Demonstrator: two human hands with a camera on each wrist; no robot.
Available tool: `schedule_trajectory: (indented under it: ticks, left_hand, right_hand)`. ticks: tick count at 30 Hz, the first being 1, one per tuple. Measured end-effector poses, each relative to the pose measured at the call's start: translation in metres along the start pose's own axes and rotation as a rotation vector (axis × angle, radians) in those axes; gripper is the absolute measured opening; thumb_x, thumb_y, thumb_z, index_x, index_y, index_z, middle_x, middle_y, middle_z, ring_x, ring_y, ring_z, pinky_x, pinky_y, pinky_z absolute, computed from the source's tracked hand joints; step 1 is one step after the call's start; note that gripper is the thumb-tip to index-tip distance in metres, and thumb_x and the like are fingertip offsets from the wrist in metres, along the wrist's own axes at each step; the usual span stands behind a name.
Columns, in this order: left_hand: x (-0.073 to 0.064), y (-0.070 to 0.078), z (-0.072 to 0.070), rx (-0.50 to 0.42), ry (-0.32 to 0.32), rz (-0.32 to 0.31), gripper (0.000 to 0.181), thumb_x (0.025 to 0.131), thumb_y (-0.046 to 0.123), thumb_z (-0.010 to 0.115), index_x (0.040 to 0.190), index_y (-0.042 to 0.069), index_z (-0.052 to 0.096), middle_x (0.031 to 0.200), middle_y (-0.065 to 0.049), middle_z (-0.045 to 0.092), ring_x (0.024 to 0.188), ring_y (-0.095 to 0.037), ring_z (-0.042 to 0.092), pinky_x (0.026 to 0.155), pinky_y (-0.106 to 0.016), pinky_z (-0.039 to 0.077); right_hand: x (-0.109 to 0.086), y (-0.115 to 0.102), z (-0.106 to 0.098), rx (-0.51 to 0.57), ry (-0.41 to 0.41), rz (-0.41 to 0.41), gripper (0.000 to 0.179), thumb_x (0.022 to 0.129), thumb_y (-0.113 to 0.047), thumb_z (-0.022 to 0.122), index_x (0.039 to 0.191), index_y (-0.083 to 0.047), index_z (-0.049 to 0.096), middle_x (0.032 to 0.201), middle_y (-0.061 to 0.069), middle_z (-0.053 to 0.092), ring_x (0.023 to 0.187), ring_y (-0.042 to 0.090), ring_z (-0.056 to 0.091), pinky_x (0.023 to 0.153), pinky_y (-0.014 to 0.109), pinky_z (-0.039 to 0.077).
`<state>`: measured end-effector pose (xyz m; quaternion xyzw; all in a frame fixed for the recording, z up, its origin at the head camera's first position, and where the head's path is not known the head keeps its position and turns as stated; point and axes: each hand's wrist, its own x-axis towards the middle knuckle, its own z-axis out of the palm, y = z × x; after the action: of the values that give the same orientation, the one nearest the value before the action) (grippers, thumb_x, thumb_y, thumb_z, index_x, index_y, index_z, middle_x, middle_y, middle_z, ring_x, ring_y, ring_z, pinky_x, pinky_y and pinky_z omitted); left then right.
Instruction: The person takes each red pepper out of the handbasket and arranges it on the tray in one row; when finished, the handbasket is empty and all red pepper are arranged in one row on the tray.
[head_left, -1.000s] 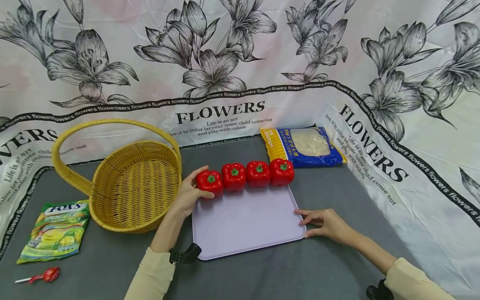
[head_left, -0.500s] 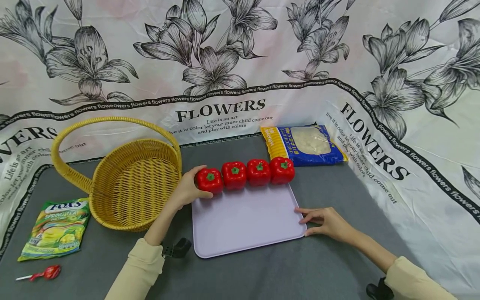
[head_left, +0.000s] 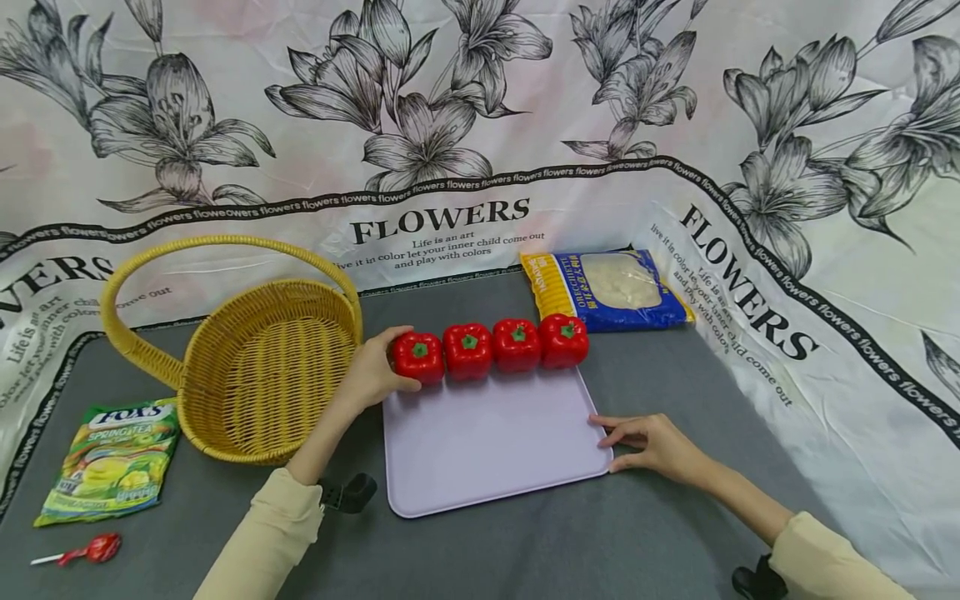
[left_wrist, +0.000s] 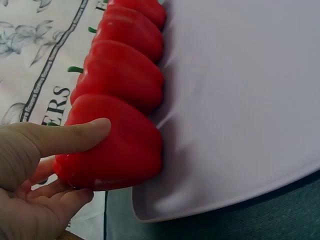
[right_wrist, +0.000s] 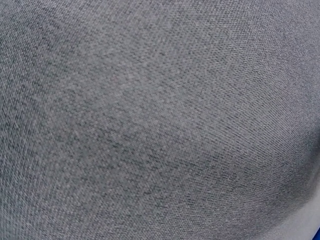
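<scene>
In the head view, several red bell peppers stand in a row along the back edge of a pale lilac tray (head_left: 495, 450). My left hand (head_left: 375, 371) grips the leftmost bell pepper (head_left: 417, 358) from its left side. Close up in the left wrist view, the thumb lies across this bell pepper (left_wrist: 120, 145), with fingers curled at its other side. A neighbouring bell pepper (head_left: 468, 351) stands right beside it. My right hand (head_left: 652, 446) holds the tray's right edge near the front corner, fingertips over the rim. The right wrist view shows only grey cloth.
Left of the tray stands a yellow wicker basket (head_left: 270, 375) with a tall handle. A green candy bag (head_left: 108, 462) and a red lollipop (head_left: 101, 547) lie farther left. Behind the peppers, a blue and yellow pasta bag (head_left: 607, 290) lies against the floral cloth (head_left: 450, 100).
The leftmost bell pepper has shifted slightly back, in line with the others, with my left hand on it. My left forearm has swung outward to the left. The right hand stays at the tray.
</scene>
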<state>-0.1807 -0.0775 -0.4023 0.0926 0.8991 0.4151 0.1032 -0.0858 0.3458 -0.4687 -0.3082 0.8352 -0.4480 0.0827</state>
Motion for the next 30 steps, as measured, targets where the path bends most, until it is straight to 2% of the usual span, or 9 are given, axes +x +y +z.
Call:
schedule_trajectory:
  ticks: [4, 13, 20, 27, 30]
  left_hand:
    - [0.003, 0.000, -0.002, 0.004, -0.023, 0.003, 0.079, 0.071, 0.004, 0.082, 0.140, 0.000, 0.043, 0.132, -0.024, 0.053, 0.119, -0.039, 0.051, 0.099, -0.051, 0.044]
    - [0.007, -0.003, -0.011, 0.080, -0.076, 0.044, 0.081, 0.069, 0.008, 0.085, 0.139, -0.003, 0.044, 0.132, -0.027, 0.052, 0.119, -0.040, 0.051, 0.099, -0.052, 0.043]
    - [0.008, -0.002, -0.014, 0.003, -0.104, 0.055, 0.082, 0.070, 0.001, 0.083, 0.140, -0.007, 0.040, 0.141, -0.026, 0.044, 0.129, -0.039, 0.043, 0.105, -0.046, 0.039]
    - [0.010, -0.004, -0.016, -0.087, -0.122, 0.053, 0.081, 0.070, -0.007, 0.080, 0.139, -0.010, 0.039, 0.141, -0.028, 0.043, 0.130, -0.040, 0.043, 0.103, -0.045, 0.041]
    - [0.010, -0.003, -0.016, -0.096, -0.126, 0.051, 0.081, 0.070, -0.007, 0.080, 0.140, -0.009, 0.039, 0.141, -0.028, 0.043, 0.130, -0.039, 0.042, 0.102, -0.045, 0.041]
  right_hand:
    - [0.000, 0.000, 0.000, 0.001, 0.005, -0.009, 0.025, 0.075, -0.011, 0.080, 0.099, -0.008, 0.073, 0.126, 0.025, 0.058, 0.120, 0.012, 0.055, 0.087, 0.016, 0.049]
    - [0.000, 0.000, 0.001, 0.002, -0.011, 0.001, 0.025, 0.076, -0.013, 0.080, 0.100, -0.008, 0.073, 0.127, 0.024, 0.057, 0.121, 0.010, 0.054, 0.087, 0.016, 0.049]
    - [-0.001, 0.002, 0.000, 0.002, -0.015, 0.024, 0.026, 0.077, -0.015, 0.079, 0.101, -0.008, 0.073, 0.128, 0.023, 0.056, 0.121, 0.008, 0.053, 0.087, 0.016, 0.049]
    - [0.000, 0.001, 0.000, 0.000, -0.013, 0.025, 0.026, 0.077, -0.014, 0.079, 0.100, -0.008, 0.073, 0.129, 0.023, 0.056, 0.121, 0.008, 0.052, 0.087, 0.017, 0.049]
    - [0.000, 0.000, -0.001, 0.002, -0.015, 0.027, 0.026, 0.077, -0.014, 0.079, 0.101, -0.007, 0.073, 0.129, 0.023, 0.056, 0.122, 0.007, 0.052, 0.087, 0.017, 0.049]
